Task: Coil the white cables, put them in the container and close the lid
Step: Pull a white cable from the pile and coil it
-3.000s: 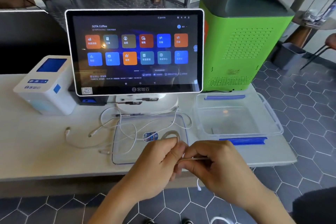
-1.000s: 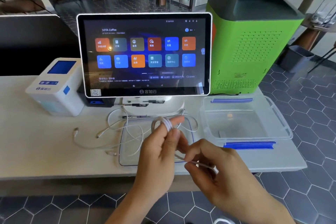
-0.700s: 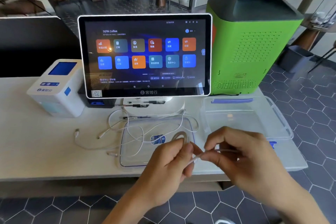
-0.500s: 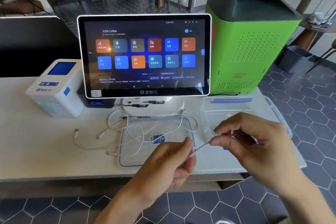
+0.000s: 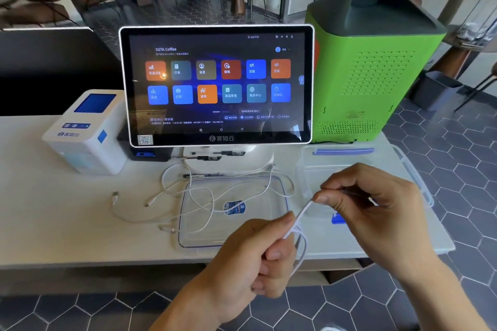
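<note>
My left hand (image 5: 258, 255) is closed around a small coil of white cable (image 5: 300, 244) near the table's front edge. My right hand (image 5: 376, 212) pinches the free end of that cable and holds it taut, up and to the right of the coil. Other white cables (image 5: 193, 196) lie loose and tangled on the table, partly over the clear lid (image 5: 188, 236), which lies flat with a blue sticker. The clear container (image 5: 349, 161) with blue clips stands open at the right, partly behind my right hand.
A touchscreen terminal (image 5: 217, 83) stands behind the lid. A white receipt printer (image 5: 86, 131) sits at the left, a green box (image 5: 371, 67) at the back right. A black pen (image 5: 201, 176) lies by the terminal's base. The table's edge runs just under my hands.
The right hand pulled the cable's end out to the right and up, away from the left hand. The left hand has dropped a little with the coil now hanging below its fingers.
</note>
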